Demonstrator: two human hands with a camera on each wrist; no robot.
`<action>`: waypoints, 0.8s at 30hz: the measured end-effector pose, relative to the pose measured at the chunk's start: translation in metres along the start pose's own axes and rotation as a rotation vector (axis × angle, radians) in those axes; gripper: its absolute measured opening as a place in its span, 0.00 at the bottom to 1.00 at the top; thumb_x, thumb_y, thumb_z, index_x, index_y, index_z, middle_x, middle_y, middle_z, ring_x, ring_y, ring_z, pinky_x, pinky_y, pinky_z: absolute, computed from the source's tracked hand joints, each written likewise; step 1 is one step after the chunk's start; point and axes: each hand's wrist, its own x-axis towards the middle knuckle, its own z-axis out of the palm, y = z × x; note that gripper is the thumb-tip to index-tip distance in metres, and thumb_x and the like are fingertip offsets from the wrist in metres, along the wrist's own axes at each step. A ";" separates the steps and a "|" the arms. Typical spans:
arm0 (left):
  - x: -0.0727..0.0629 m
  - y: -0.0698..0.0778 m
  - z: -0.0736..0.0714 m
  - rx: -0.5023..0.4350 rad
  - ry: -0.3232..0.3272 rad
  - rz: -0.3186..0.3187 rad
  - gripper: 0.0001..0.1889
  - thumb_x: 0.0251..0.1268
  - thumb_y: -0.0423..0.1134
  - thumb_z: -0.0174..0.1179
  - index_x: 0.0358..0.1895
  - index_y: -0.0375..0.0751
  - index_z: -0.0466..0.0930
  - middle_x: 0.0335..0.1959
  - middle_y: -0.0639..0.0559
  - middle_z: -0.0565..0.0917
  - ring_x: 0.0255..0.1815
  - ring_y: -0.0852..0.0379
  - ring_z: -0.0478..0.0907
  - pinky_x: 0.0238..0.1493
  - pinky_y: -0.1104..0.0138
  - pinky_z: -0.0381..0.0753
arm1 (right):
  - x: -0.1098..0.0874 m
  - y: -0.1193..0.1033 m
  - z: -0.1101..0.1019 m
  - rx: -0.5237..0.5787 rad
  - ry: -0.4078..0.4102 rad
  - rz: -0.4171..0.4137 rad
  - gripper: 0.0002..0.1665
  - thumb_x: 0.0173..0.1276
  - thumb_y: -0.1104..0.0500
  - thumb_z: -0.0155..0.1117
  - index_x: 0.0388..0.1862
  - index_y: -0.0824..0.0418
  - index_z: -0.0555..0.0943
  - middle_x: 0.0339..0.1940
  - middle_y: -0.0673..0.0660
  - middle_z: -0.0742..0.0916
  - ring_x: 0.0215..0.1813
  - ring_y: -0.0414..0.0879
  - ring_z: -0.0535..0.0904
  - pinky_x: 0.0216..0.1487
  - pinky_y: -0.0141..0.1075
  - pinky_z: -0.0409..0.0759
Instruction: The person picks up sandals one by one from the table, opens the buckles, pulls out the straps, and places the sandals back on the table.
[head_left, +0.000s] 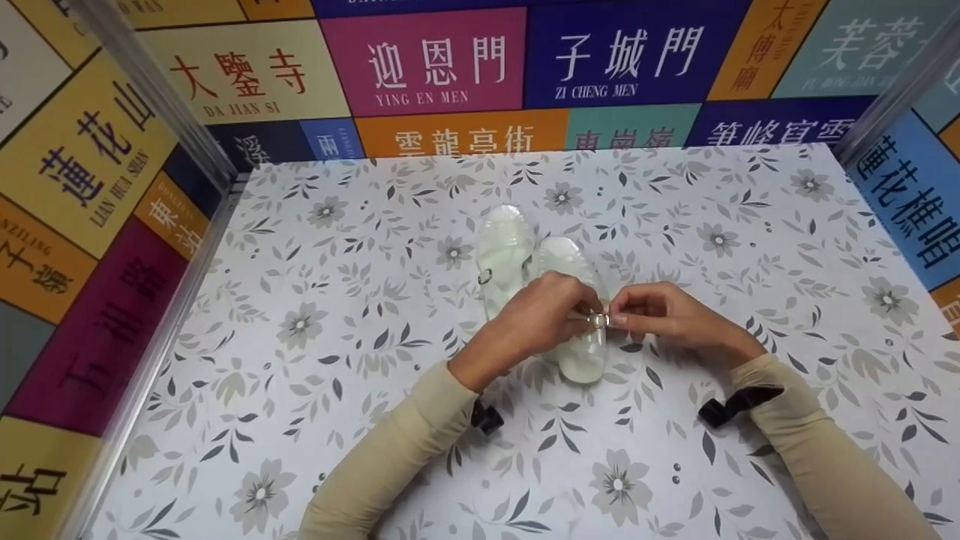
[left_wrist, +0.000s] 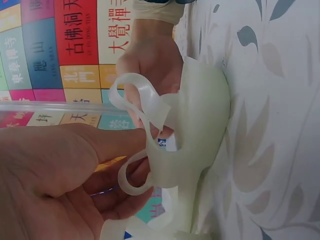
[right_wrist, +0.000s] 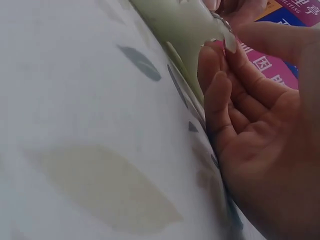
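Observation:
Two pale green sandals lie side by side: the left sandal [head_left: 504,232] and the right sandal [head_left: 581,364]. My left hand [head_left: 536,311] reaches over the right sandal and pinches its strap beside a small metal buckle [head_left: 598,320]. From the other side, my right hand [head_left: 664,313] pinches the strap at the buckle between thumb and fingers. In the left wrist view the strap [left_wrist: 150,102] loops up off the sandal, with the left thumb against it. The strap's tip [right_wrist: 230,43] shows by the right fingertips in the right wrist view.
A white table [head_left: 300,405] with a grey leaf and flower print lies under the sandals. Coloured panels [head_left: 442,60] with printed characters stand along the back and both sides. The left sandal's own buckle [head_left: 485,276] sits on its outer side.

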 end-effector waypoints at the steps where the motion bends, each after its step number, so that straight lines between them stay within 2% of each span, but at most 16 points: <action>1: 0.000 -0.002 0.000 0.000 0.000 0.012 0.09 0.68 0.33 0.75 0.49 0.45 0.94 0.46 0.54 0.95 0.49 0.61 0.91 0.51 0.78 0.85 | -0.001 0.001 0.001 0.002 0.009 0.001 0.07 0.80 0.65 0.65 0.49 0.69 0.85 0.38 0.64 0.88 0.34 0.45 0.84 0.36 0.34 0.84; 8: 0.000 -0.012 0.000 0.048 -0.010 0.114 0.06 0.70 0.36 0.73 0.46 0.49 0.95 0.44 0.57 0.95 0.48 0.61 0.91 0.50 0.77 0.84 | -0.001 0.003 0.012 0.049 0.069 -0.005 0.07 0.80 0.65 0.66 0.48 0.70 0.85 0.32 0.57 0.86 0.30 0.42 0.78 0.31 0.32 0.79; 17: 0.001 -0.019 -0.001 0.039 -0.005 0.214 0.07 0.69 0.33 0.72 0.44 0.48 0.96 0.40 0.58 0.95 0.45 0.61 0.92 0.48 0.76 0.85 | 0.001 0.002 0.016 0.075 0.096 -0.006 0.08 0.80 0.65 0.66 0.46 0.71 0.85 0.33 0.57 0.87 0.32 0.38 0.80 0.32 0.29 0.79; 21: 0.003 -0.019 0.000 0.025 -0.013 0.222 0.09 0.67 0.32 0.72 0.45 0.48 0.96 0.41 0.57 0.95 0.45 0.60 0.92 0.48 0.77 0.85 | 0.000 0.002 0.016 0.084 0.091 -0.001 0.08 0.79 0.65 0.66 0.47 0.72 0.85 0.36 0.57 0.89 0.35 0.38 0.83 0.35 0.29 0.83; 24: 0.004 -0.019 -0.002 -0.016 -0.024 0.216 0.09 0.69 0.33 0.72 0.48 0.47 0.96 0.43 0.55 0.95 0.47 0.59 0.93 0.50 0.74 0.87 | 0.000 0.001 0.015 0.094 0.084 0.018 0.09 0.80 0.63 0.67 0.48 0.72 0.84 0.37 0.58 0.90 0.36 0.39 0.84 0.37 0.30 0.84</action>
